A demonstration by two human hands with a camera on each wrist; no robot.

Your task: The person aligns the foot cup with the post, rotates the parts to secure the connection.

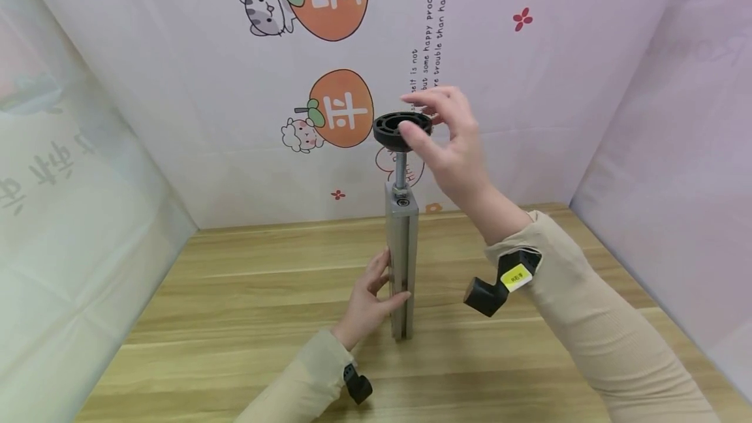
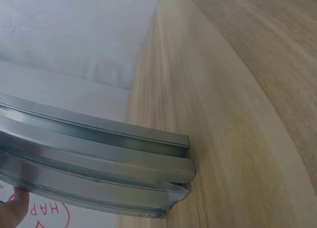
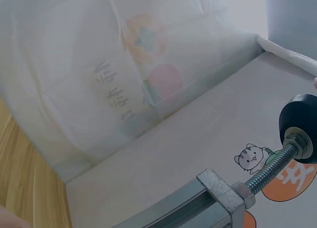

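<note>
A printed curtain (image 1: 529, 96) rose behind the far edge of the desk (image 1: 264, 292); before that edge the metal profile (image 1: 402, 260) stood upright, topped by a black foot (image 1: 386, 141). The left hand (image 1: 365, 302) gripped the profile; the right hand's (image 1: 454, 142) fingers, apart, curved about the foot, contact uncertain. Curtain text included "trouble than happiness".

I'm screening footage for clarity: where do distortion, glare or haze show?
Head: even light, backdrop lettering mostly legible; left wrist: metal profile looks bowed, probably lens distortion, with a bright sheen; right wrist: side cloth pale and hazy, threaded rod clearer.
</note>
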